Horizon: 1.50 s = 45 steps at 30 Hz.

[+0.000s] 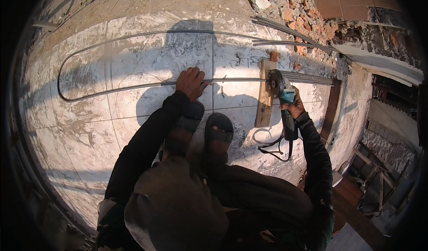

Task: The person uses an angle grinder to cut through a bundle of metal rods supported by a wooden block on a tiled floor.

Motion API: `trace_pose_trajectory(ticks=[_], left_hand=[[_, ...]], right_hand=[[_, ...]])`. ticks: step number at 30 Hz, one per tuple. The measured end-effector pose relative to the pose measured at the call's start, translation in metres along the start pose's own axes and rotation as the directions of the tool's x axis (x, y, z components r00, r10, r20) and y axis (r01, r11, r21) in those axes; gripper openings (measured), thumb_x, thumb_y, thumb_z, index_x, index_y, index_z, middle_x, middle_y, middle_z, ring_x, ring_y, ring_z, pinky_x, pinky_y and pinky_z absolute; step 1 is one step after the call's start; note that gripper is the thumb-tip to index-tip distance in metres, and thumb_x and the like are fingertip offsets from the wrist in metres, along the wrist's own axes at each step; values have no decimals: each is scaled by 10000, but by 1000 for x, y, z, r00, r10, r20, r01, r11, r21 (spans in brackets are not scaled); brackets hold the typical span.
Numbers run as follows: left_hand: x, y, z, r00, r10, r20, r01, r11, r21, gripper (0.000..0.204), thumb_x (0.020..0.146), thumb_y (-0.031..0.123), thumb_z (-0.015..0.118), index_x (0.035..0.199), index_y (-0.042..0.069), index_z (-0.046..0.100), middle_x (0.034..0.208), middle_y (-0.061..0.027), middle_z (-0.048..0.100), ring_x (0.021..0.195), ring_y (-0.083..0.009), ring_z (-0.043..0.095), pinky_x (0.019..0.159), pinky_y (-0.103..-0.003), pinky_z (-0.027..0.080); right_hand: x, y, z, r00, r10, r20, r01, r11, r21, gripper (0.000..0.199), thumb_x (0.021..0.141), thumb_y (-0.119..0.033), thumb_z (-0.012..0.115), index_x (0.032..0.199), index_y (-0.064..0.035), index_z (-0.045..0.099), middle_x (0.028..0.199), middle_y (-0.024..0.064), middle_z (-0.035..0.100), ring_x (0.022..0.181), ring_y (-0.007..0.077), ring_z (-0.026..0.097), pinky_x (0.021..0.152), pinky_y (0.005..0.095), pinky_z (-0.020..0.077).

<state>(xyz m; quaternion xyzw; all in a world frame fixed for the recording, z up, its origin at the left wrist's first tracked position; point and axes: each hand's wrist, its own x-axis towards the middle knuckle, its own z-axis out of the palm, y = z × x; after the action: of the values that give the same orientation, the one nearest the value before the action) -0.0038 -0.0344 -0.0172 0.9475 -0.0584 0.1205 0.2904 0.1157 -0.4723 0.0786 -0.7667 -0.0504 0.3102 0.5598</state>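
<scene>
A long, thin steel rod (pixel 147 86) lies on the tiled floor, bent into a wide U at the left. My left hand (pixel 191 83) holds its near length down, fingers curled over it, just beyond my sandals. To the right, my right hand (pixel 295 105) grips a teal and black angle grinder (pixel 289 96). Its round disc (pixel 276 82) is at the rod, over a wooden board (pixel 265 108) lying crosswise beneath. Whether the disc touches the rod I cannot tell. The grinder's black cable (pixel 274 152) loops on the floor below it.
Several straight rods (pixel 307 78) extend right from the board, and more rods (pixel 290 30) lie farther back. Broken brick and rubble (pixel 290 6) are heaped at the far right. A brick piece (pixel 274 56) sits by the board's far end. My sandalled feet (pixel 219 128) stand close to the rod.
</scene>
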Motion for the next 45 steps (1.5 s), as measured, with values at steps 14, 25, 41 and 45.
trace_pose_trajectory(ticks=[14, 25, 41, 45], left_hand=[[1, 2, -2, 1000, 0, -14, 0, 1000, 8, 305, 807, 304, 729, 877, 75, 539, 876, -107, 499, 856, -315, 525, 689, -440, 409], [0, 1, -1, 1000, -11, -15, 11, 1000, 18, 314, 804, 305, 731, 875, 64, 543, 885, -109, 516, 867, -314, 529, 698, -439, 412], [0, 1, 1, 1000, 5, -30, -5, 1000, 29, 327, 812, 318, 724, 885, 58, 538, 897, -118, 518, 874, -317, 530, 699, -437, 410], [0, 1, 0, 1000, 7, -27, -6, 999, 33, 328, 810, 315, 726, 886, 58, 537, 895, -119, 518, 875, -316, 531, 699, -435, 411]], right_hand=[[6, -17, 8, 994, 97, -53, -102, 990, -97, 910, 632, 102, 762, 1398, -133, 329, 1124, 34, 554, 991, 178, 577, 793, 314, 547], [11, -11, 8, 994, 89, -58, -93, 994, -57, 918, 638, 118, 750, 1408, -136, 321, 1143, 40, 565, 1009, 181, 577, 807, 321, 547], [-6, 4, 6, 994, 104, -32, -97, 983, 157, 913, 671, 127, 745, 1420, -155, 307, 1172, 54, 540, 991, 196, 587, 711, 331, 588], [-7, 2, 9, 994, 109, -28, -100, 967, 236, 924, 665, 108, 759, 1425, -146, 297, 1170, 51, 534, 986, 194, 581, 722, 324, 576]])
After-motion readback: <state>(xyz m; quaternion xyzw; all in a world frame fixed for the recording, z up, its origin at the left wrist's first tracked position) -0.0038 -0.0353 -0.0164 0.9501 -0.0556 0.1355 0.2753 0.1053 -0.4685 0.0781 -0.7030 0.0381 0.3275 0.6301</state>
